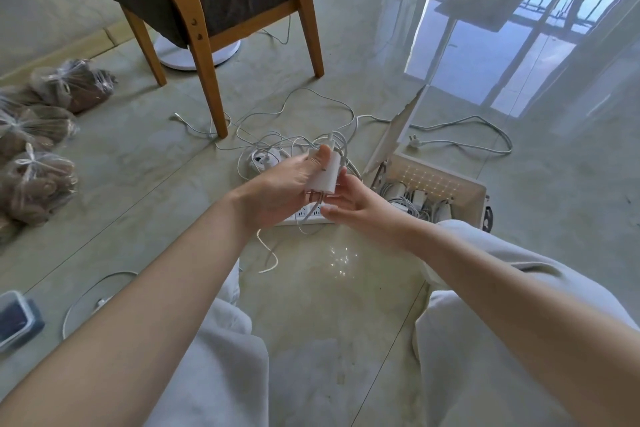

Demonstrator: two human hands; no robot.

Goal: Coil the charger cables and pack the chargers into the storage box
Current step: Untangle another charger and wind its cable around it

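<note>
Charger (323, 173) gripped in left hand (277, 191); right hand (358, 202) grasp unclear; cable tangle (298, 140) behind, storage box (479, 198) beside.

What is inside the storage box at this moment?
White cables lie tangled in the box. The knee and the near wall cover the rest, and whatever is beneath the cables is hidden.

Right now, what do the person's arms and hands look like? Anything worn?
Left hand and right hand are bare: no gloves, rings or watch visible. Left forearm and right forearm are bare too, no sleeve in frame. Only clothing in view: pale grey trousers.
</note>
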